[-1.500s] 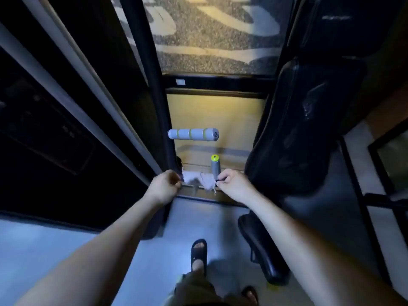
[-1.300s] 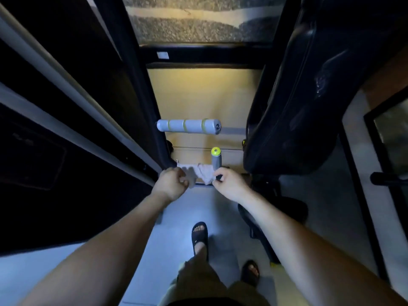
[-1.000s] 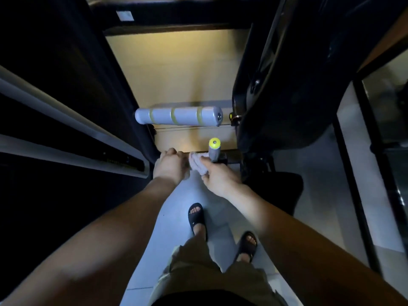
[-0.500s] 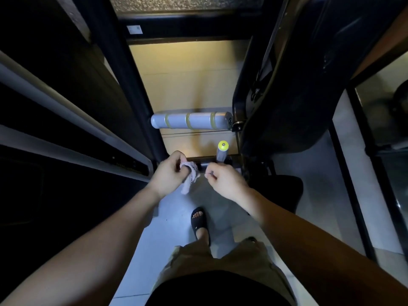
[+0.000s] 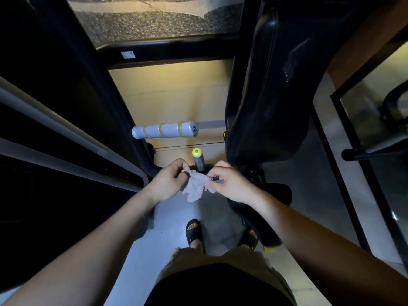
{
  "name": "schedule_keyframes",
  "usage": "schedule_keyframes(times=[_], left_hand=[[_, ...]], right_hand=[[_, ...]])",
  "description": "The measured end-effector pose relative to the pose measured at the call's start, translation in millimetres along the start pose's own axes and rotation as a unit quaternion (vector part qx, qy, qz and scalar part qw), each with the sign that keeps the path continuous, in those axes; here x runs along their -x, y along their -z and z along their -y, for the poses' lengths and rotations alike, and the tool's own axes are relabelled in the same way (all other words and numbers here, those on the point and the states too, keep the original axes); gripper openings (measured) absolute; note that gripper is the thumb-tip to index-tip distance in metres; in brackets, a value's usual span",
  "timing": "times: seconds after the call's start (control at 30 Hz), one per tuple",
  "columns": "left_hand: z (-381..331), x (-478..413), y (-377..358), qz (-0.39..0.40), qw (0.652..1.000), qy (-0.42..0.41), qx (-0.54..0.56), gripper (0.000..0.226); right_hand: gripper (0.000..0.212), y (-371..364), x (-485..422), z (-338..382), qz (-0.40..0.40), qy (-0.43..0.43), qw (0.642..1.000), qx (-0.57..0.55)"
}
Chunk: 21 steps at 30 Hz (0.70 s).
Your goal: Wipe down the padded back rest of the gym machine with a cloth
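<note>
A small pale cloth (image 5: 197, 187) hangs crumpled between my two hands in the middle of the head view. My left hand (image 5: 169, 181) pinches its left edge and my right hand (image 5: 229, 181) pinches its right edge. The black padded back rest (image 5: 276, 85) of the gym machine rises to the upper right, above and behind my right hand, apart from the cloth. The black seat pad (image 5: 262, 219) shows below my right wrist.
A grey padded handle with yellow bands (image 5: 164, 130) sticks out sideways above my hands. A grey lever with a yellow tip (image 5: 197, 159) stands just behind the cloth. Dark machine frame (image 5: 72, 133) fills the left. My sandalled feet (image 5: 194, 233) stand on the pale floor.
My hands drew back from the low bar near the yellow-tipped lever with the cloth. Half a second ago the left hand alone held it bunched; now both hands pinch it and spread it.
</note>
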State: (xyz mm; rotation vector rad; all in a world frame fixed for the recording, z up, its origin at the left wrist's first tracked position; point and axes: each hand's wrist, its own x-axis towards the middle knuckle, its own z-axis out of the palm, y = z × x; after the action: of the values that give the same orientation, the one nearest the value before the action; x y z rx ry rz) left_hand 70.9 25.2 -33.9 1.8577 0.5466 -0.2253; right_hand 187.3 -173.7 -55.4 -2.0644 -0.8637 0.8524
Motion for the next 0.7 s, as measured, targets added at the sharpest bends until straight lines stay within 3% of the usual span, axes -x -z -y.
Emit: schedule_keyframes(times=[0.13,0.27,0.4,0.57,0.7], left_hand=[[-31.4,1.1,-32.6,0.007,0.999,-0.002,-0.047,0.019],[-80.3,-7.3,-75.8,0.021,0.997,-0.003,-0.08,0.015],[-127.1,-26.2,-114.3,0.005,0.997,0.004,-0.076,0.048],[-174.9,-44.9,-145.1,0.01,0.999,-0.018,-0.025,0.017],[-205.0,-50.0,-153.2,0.037,0.998,-0.057,-0.007,0.019]], right_hand=[[0.021,54.3,14.1,-16.1,-0.022,0.001,0.999,-0.032],[0.009,117.3,35.7,-26.2,-0.003,0.009,0.995,-0.1],[0.013,170.1,58.0,-40.1,0.0,0.004,0.995,-0.099],[0.012,219.9,82.3,-64.7,0.011,-0.023,0.991,-0.128],[0.024,240.3,93.1,-69.0,-0.016,-0.041,0.977,-0.211]])
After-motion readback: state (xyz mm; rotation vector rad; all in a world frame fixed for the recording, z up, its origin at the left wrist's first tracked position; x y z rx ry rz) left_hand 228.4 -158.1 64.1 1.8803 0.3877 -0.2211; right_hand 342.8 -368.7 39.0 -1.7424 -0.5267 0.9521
